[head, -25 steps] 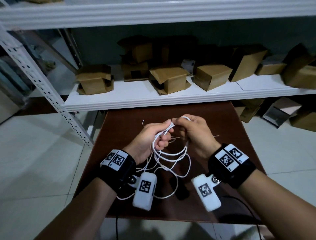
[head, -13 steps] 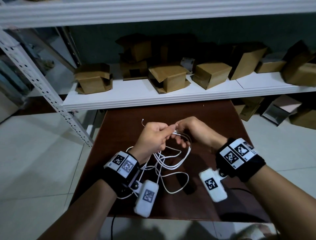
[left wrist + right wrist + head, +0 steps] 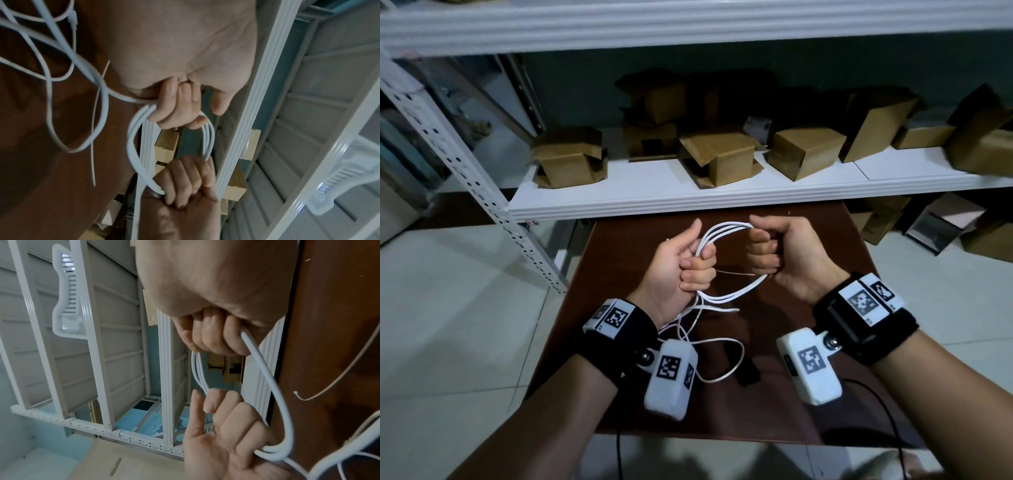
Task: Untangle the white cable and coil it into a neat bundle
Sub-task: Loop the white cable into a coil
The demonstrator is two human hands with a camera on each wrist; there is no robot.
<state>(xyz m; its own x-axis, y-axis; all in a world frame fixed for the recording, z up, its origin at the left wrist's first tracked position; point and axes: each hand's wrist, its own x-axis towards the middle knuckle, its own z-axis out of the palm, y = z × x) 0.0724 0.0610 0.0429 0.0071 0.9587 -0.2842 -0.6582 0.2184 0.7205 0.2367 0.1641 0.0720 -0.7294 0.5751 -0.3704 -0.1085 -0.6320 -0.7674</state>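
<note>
The white cable (image 3: 726,229) forms a ring of several loops held above the brown table (image 3: 808,394). My left hand (image 3: 690,263) grips the ring's left side in a fist, thumb sticking up. My right hand (image 3: 767,251) grips its right side, fingers curled round the strands. Loose cable hangs from the left fist and lies slack on the table (image 3: 722,356). In the left wrist view the loops (image 3: 135,141) run from my left fingers (image 3: 174,105) to the right fist (image 3: 185,181). In the right wrist view the strands (image 3: 265,368) pass from my right fingers (image 3: 213,337) to the left hand (image 3: 228,421).
A white shelf (image 3: 722,195) with several cardboard boxes (image 3: 719,157) runs just beyond the table's far edge. A perforated white upright (image 3: 469,178) stands at the left. A thin white zip tie (image 3: 337,378) lies on the table. A black lead (image 3: 890,414) trails off the near right.
Both hands have risen and drawn apart, pulling the gathered strands into an open ring. The fingers have shifted from pinching together at one point to gripping opposite sides.
</note>
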